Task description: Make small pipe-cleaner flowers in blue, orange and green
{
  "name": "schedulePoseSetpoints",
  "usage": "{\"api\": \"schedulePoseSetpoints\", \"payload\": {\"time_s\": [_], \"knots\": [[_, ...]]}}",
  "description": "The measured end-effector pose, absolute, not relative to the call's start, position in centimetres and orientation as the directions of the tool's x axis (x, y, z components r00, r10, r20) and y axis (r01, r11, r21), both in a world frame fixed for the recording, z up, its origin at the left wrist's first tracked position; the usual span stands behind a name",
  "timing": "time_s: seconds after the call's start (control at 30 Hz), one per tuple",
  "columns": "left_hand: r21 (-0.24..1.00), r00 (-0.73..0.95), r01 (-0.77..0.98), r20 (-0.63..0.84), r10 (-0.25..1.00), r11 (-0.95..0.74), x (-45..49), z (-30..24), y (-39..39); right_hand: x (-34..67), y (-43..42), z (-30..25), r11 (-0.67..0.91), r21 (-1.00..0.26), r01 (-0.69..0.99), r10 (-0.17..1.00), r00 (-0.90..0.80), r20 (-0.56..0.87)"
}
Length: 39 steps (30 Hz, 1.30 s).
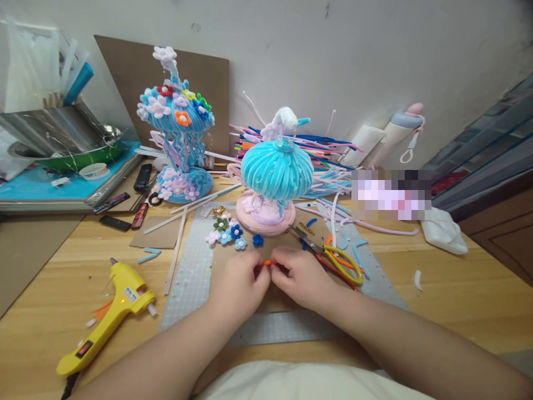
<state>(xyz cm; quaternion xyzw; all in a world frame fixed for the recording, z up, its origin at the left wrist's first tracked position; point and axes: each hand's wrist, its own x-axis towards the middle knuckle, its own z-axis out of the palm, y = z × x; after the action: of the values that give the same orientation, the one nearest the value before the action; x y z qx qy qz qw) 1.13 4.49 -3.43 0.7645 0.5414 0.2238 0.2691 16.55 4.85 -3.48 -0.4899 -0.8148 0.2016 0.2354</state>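
Observation:
My left hand (241, 280) and my right hand (297, 275) meet low over the cutting mat, both closed. Between their fingertips shows a small orange pipe cleaner piece (268, 263), mostly hidden by the fingers. Just beyond lie several pipe cleaner flowers (225, 233) in blue, pink and green, with a dark blue flower (258, 240) apart from them. Scissors (328, 258) with yellow and red handles rest beside my right hand. Behind my hands stands a turquoise pipe cleaner jellyfish (278, 172) on a pink round base (266, 216).
A yellow hot glue gun (120, 300) lies at left. A second jellyfish (177, 116), covered in flowers, stands at the back left. Bundled pipe cleaners (333, 150) lie along the wall. The grey cutting mat (187, 300) carries a cardboard sheet. A metal pot (50, 130) stands far left.

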Motion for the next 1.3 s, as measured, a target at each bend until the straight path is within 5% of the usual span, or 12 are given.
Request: {"api": "schedulePoseSetpoints", "payload": {"time_s": [0.27,0.43,0.6,0.9,1.3], "knots": [[0.730,0.254,0.650,0.056,0.966,-0.214,1.4,-3.8,4.5,16.4,4.8,-3.3,0.441,-0.517,0.733,0.895,-0.405,0.189],[0.905,0.144,0.423,-0.016,0.989,-0.047,1.2,-4.4,5.2,16.4,4.9,-3.4,0.286,-0.715,0.638,0.949,-0.293,0.117],[0.941,0.224,0.338,-0.101,0.969,0.020,1.3,-4.1,5.2,16.6,5.4,-3.7,0.247,-0.796,0.553,0.955,-0.277,0.103],[0.983,-0.078,0.183,-0.014,0.997,0.028,0.7,-2.6,5.6,18.0,7.6,-4.3,0.134,-0.530,0.838,0.988,-0.154,0.006],[0.976,-0.035,0.198,-0.084,0.996,0.089,0.4,-3.2,5.9,19.1,7.3,-3.3,0.226,-0.472,0.852,0.973,-0.216,0.076]]}}
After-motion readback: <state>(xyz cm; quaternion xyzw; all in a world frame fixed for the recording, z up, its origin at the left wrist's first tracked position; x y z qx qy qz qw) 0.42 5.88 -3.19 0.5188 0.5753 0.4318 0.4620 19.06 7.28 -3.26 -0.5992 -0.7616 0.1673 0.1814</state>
